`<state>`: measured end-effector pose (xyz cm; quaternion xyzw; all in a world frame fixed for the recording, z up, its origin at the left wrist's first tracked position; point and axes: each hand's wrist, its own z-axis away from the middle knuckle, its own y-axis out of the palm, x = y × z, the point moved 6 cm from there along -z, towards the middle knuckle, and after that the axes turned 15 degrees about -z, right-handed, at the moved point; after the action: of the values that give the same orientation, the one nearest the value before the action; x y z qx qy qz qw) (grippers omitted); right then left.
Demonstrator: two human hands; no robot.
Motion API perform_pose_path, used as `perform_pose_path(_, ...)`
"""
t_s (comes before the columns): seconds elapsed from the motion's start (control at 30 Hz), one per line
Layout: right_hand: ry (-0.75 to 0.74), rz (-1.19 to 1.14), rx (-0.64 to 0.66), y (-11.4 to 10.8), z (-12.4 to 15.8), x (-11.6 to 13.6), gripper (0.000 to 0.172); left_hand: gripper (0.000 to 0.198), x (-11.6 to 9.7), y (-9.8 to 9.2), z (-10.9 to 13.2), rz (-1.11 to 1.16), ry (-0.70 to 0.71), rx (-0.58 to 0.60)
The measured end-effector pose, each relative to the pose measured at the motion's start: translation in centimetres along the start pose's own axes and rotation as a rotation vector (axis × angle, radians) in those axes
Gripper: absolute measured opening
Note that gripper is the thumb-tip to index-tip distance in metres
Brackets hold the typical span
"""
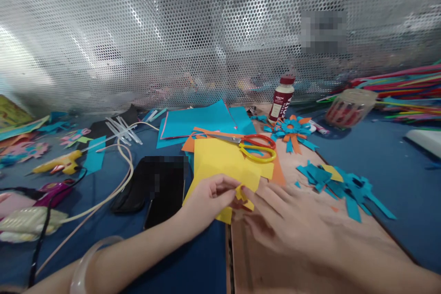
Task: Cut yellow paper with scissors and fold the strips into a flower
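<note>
My left hand [210, 197] pinches a small folded piece of yellow paper [243, 194] between thumb and forefinger. From the other side, the fingers of my right hand [285, 216] close on the same piece; some of its fingers are blurred and partly hidden. Beneath both hands lie yellow sheets [220, 161], with orange paper [279, 172] showing under their edges. Scissors [257, 144] with red and yellow handles rest on the sheets just beyond my hands. To the right are cut blue paper strips [344, 188] and a blue and orange paper flower [291, 128].
Blue sheets [196, 121] lie at the back, before a perforated metal screen [172, 41]. On the left are a black phone [167, 193], a yellow glue gun [58, 163] and cables. A Costa bottle [281, 101], a clear jar [351, 108] and colourful pipe cleaners [406, 89] stand or lie at right.
</note>
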<state>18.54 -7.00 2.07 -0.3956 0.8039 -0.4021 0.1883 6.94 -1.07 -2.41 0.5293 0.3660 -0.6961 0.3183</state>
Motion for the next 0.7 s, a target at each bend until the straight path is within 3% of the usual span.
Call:
perform_pose_path(0.1,0.111,-0.262,0.037,0.2,0.4,-1.5,0.029,0.020,0.2,-0.3,-0.2,-0.083,0.001,0.000)
perform_pose_path(0.27,0.110,-0.514,0.069,0.4,0.9,-3.2,0.028,0.021,0.4,0.5,0.1,-0.121,0.028,0.181)
perform_pose_path(0.47,-0.170,-0.364,0.157,-0.6,0.1,-0.6,0.017,0.036,-0.1,1.2,0.9,-0.136,0.066,0.347)
perform_pose_path(0.57,-0.201,-0.333,0.225,-1.1,-0.1,0.6,0.027,0.041,-0.3,1.9,1.4,-0.223,0.118,0.438)
perform_pose_path(0.63,-0.287,-0.265,0.296,-1.1,0.3,1.9,0.033,0.042,-0.8,1.6,1.5,-0.393,0.225,0.338)
perform_pose_path(0.7,-0.355,-0.134,0.373,-0.6,0.9,3.2,0.034,0.036,-1.9,1.0,1.7,-0.671,0.388,0.133)
